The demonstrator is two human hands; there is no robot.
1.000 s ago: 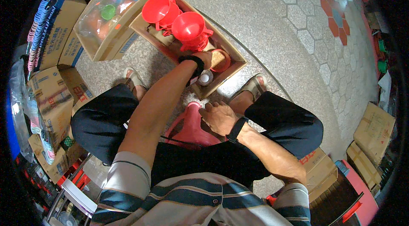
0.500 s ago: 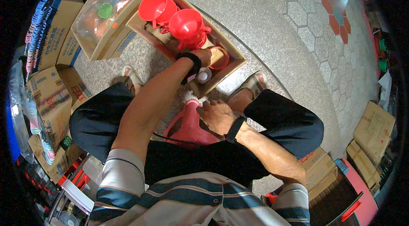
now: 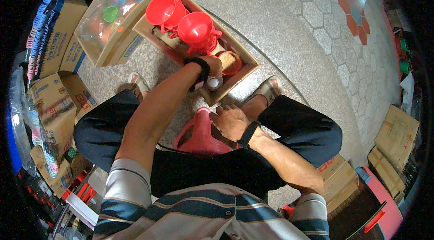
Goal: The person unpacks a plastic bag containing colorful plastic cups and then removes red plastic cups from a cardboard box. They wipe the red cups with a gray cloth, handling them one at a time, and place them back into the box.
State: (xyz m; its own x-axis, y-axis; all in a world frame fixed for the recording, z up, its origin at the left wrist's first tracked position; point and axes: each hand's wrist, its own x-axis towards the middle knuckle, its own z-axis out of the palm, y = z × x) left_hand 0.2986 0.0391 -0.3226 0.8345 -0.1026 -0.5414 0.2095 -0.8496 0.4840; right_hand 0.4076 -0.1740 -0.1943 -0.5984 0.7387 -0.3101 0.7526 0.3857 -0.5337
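Left hand (image 3: 212,64) in cardboard box (image 3: 246,66) of glossy red plastic funnels (image 3: 195,27)

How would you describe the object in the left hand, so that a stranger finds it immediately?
Find the open cardboard box on the floor holding red funnels. At its near end, the left hand grips a small grey-white can. It is the only pale item among red ones.
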